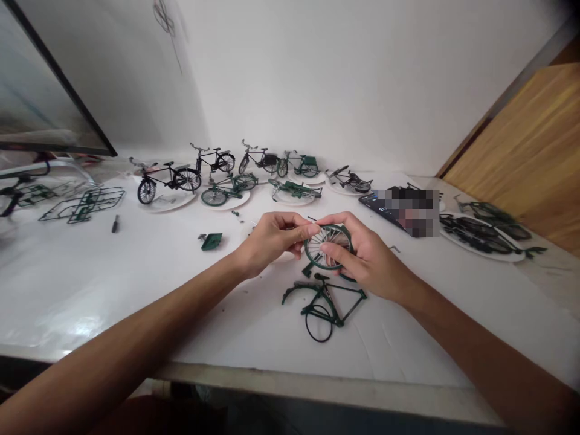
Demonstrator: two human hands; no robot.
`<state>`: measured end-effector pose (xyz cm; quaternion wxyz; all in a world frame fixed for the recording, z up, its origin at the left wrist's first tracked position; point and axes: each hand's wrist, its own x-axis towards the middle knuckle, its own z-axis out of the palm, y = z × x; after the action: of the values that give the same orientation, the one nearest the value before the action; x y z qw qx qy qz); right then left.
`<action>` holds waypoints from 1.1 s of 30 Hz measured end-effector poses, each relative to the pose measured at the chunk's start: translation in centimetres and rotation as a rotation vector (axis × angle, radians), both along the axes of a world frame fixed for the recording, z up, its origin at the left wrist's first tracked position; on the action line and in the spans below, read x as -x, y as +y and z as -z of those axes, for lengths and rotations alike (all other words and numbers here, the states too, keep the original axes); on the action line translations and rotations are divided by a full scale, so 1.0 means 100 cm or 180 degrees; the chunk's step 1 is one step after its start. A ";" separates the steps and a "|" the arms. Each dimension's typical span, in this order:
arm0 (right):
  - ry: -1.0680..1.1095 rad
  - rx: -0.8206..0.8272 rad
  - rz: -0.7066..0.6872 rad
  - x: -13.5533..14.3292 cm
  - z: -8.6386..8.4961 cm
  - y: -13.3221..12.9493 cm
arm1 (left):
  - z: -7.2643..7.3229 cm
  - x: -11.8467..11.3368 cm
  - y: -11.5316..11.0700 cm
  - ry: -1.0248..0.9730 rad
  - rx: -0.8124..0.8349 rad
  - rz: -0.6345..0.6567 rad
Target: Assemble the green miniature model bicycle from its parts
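Observation:
Above the white table, a miniature bicycle wheel [328, 248] with a green rim and pale spokes is held up between both hands. My right hand [365, 257] is closed on its right side, the thumb lying across the spokes. My left hand [283, 238] pinches at the upper left rim, fingers curled; a thin dark bit sticks up by its fingertips, too small to name. Just below lies a green miniature bicycle frame [336, 308] with a mudguard and saddle. A thin black ring [319, 323] overlaps it. Other green parts beneath my right hand are partly hidden.
Several miniature bicycles stand or lie on white discs at the back, including a black bicycle [165, 181]. A phone [389, 210] lies right of centre. Left are a green tray-like part [211, 241], a small screwdriver [115, 224] and wire frames [86, 204]. A monitor [45, 90] stands far left.

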<state>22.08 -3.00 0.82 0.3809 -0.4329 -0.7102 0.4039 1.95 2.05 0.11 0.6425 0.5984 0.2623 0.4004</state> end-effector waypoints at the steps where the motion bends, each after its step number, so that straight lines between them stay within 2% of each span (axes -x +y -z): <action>1: 0.0062 -0.0024 0.0033 0.001 0.000 0.000 | -0.001 0.001 0.000 -0.0054 0.0000 0.0044; 7: 0.0450 -0.0194 0.0269 0.006 0.003 0.000 | -0.004 0.002 0.000 -0.0474 0.0337 0.0363; 11: 0.0463 -0.0380 0.0361 0.009 0.007 0.000 | -0.003 0.001 0.000 -0.0541 0.0488 0.0383; 14: 0.0267 -0.0742 0.0466 0.008 0.009 0.002 | -0.002 0.001 0.001 -0.0474 0.0394 0.0274; 20: -0.0551 -0.1558 0.0353 0.002 0.007 0.004 | -0.004 0.002 0.007 -0.0400 0.0041 0.0105; 22: -0.0780 -0.1734 0.0411 -0.002 0.004 0.004 | -0.010 0.004 0.009 -0.0068 -0.0351 0.0116; 24: -0.0948 -0.1907 0.0483 -0.008 0.000 0.005 | -0.020 0.011 0.013 0.0639 -0.1165 -0.0025; 26: -0.1008 -0.2052 0.0618 -0.017 -0.004 0.008 | -0.029 0.021 0.018 0.1575 -0.2228 -0.0502; 28: -0.0975 -0.2127 0.0755 -0.027 -0.008 0.013 | -0.037 0.034 0.023 0.2378 -0.2986 -0.1074; 30: -0.0936 -0.2138 0.0722 -0.035 -0.009 0.018 | -0.040 0.047 0.029 0.2929 -0.3321 -0.1559; 33: -0.0819 -0.1994 0.0476 -0.042 -0.007 0.023 | -0.038 0.061 0.035 0.3470 -0.3400 -0.1894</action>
<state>26.28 -0.65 1.54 0.4312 -0.3932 -0.8082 0.0794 -4.16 5.57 3.91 -0.0801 0.8397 0.4597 0.2779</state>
